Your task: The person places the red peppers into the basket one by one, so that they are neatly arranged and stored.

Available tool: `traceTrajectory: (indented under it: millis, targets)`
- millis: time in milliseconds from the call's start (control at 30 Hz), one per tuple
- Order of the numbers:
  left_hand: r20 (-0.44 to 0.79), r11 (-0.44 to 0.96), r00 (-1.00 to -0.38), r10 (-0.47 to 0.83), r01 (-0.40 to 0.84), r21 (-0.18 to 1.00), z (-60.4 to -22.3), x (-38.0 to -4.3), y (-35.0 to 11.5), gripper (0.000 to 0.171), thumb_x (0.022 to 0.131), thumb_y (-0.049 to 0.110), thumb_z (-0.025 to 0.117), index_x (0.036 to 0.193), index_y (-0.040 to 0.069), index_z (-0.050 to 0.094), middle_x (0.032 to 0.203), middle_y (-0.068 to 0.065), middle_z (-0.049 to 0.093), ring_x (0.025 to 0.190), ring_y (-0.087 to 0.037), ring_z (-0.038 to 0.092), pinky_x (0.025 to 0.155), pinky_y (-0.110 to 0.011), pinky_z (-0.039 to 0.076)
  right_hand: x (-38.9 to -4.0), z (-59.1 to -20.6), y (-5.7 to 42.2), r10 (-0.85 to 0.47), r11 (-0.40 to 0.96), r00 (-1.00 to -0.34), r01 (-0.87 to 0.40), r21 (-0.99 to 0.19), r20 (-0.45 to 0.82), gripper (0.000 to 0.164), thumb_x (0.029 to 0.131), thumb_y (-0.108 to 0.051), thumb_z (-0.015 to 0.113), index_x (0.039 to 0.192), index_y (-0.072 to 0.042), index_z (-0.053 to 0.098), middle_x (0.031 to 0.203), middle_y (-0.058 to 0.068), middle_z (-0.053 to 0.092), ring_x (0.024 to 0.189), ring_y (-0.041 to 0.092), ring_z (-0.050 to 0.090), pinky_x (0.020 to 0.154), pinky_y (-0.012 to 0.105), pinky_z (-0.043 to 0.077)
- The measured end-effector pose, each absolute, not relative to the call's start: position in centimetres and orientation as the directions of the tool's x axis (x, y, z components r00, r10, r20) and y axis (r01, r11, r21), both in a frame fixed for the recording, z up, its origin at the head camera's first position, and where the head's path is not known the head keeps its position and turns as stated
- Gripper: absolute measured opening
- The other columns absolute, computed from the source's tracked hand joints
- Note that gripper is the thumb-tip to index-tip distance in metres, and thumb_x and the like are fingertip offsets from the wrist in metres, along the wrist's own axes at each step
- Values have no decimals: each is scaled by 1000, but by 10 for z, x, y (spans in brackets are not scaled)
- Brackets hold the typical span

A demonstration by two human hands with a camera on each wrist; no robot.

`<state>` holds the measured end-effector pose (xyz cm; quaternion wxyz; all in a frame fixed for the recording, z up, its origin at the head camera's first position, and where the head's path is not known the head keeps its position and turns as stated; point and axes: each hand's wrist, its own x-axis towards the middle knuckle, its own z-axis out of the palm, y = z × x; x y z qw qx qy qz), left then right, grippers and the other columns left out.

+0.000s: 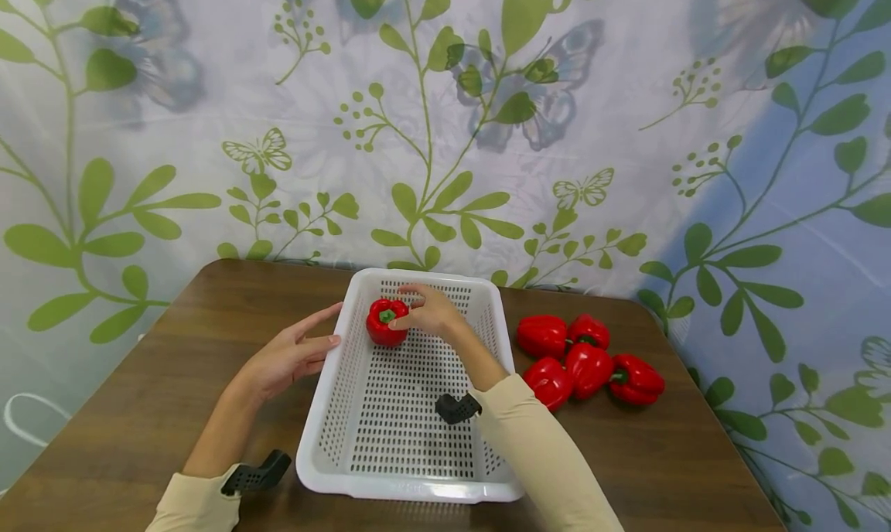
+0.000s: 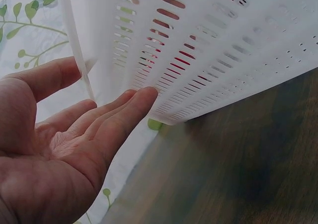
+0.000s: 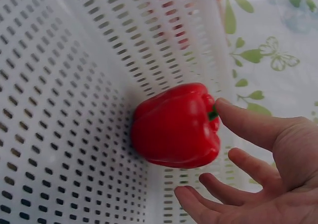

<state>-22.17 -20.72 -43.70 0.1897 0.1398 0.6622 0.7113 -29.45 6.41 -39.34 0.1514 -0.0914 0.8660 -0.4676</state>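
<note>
Basket (image 1: pixel 411 487) is white, pattern of slots; pepper (image 1: pixel 383 333) inside it, red with green stem (image 1: pixel 387 315). Loose peppers (image 1: pixel 588 370) right of basket, red; table (image 1: pixel 167 377) beneath it, brown wood-grain. Cloth (image 1: pixel 313 130) behind basket: pale, printed with green leaves (image 1: pixel 516 108), grey-blue butterflies (image 1: pixel 532 134).

The head view is bright and evenly lit, with bluish shade toward the right of the patterned cloth (image 1: pixel 445 130) and small glints on the red peppers (image 1: pixel 588 370), while both wrist views are dimmer, the tabletop (image 2: pixel 238 154) dark in the left.

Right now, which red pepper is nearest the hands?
The pepper inside the white basket, stem up, by the right hand; the other five peppers lie outside it, on the table.
</note>
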Motion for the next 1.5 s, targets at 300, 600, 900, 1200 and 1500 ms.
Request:
traceTrajectory:
  millis: [300,600,900,1200,1500]
  targets:
    - [-55,-34,-896,442,-78,996,-438,-219,-211,70,105,17,56,163,17,18,146,-27,53,120,-33,67,93,-42,59,-295,-381,64,-284,571,-952,-72,-818,-115,68,82,-27,84,144,-17,57,139,19,61,128,32,58,99,47,54]
    - [-61,-39,-896,440,-87,995,-435,-221,-209,70,104,17,57,163,18,20,147,-28,51,121,-33,66,94,-42,58,-290,-357,88,-319,600,-939,-95,-794,-129,70,85,-30,82,148,-17,53,141,19,60,130,31,58,103,50,52]
    - [-55,-35,-893,448,-79,996,-433,-221,-210,72,105,16,56,164,18,15,149,-28,50,121,-33,66,94,-41,58,-282,-331,131,-306,676,-943,-119,-728,-131,74,85,-36,81,150,-21,49,145,17,57,133,32,56,104,54,50]
    - [-60,-32,-889,453,-84,996,-430,-220,-208,71,105,16,56,164,16,17,149,-30,49,121,-32,67,94,-40,58,-278,-325,172,-242,723,-965,-109,-682,-102,70,88,-35,78,149,-17,49,141,22,59,130,39,57,104,56,50]
    - [-40,13,-892,451,-39,999,-432,-223,-207,69,105,19,57,163,18,20,148,-32,48,120,-35,67,95,-41,58,-269,-323,208,-188,725,-979,-82,-683,-82,69,88,-35,77,149,-17,49,140,23,58,130,41,55,106,59,47]
